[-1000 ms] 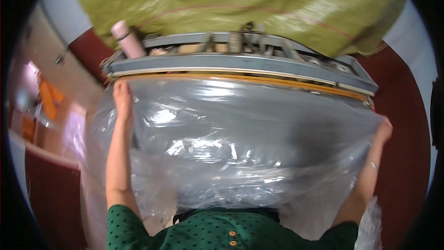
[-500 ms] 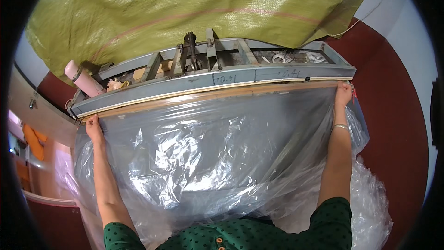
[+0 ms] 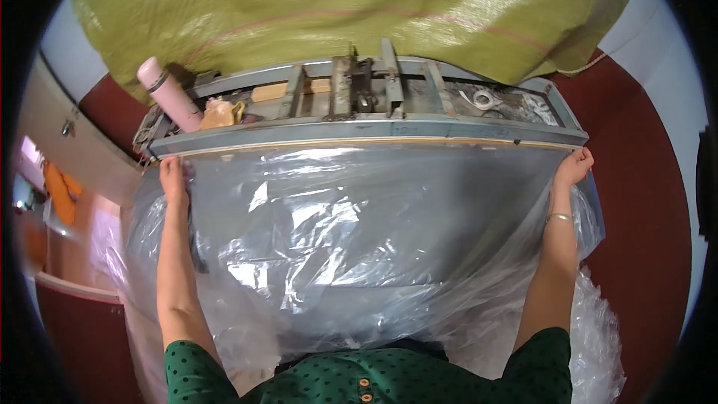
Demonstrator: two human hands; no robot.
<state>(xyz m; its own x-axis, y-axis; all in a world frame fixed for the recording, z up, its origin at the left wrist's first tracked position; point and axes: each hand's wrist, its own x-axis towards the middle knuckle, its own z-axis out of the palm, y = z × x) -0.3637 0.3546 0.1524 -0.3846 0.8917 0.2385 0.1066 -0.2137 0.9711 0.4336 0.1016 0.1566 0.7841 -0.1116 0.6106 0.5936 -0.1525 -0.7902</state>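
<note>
Both arms are reaching up from 6 o'clock, spread wide. The left hand (image 3: pixel 173 179) is gripping the top left corner of a large clear plastic sheet (image 3: pixel 359 239), fingers closed on the film just under the left end of the grey metal machine bar (image 3: pixel 374 135). The right hand (image 3: pixel 574 167) is pinching the top right corner of the same sheet, fingers closed on it right at the bar's right end; a thin bracelet (image 3: pixel 557 216) is sitting on that wrist. The sheet is hanging stretched between the two hands, its top edge lying along the bar at 12 o'clock, the rest billowing down toward the person's green dotted top (image 3: pixel 359 381). More crumpled plastic is bunching at 4 o'clock. Behind the bar, a pink bottle (image 3: pixel 168 93) is lying tilted at 10 o'clock, a tape roll (image 3: pixel 482 97) is resting at 1 o'clock, and a yellow-green woven tarp (image 3: pixel 359 7) is covering the top of the view.
</note>
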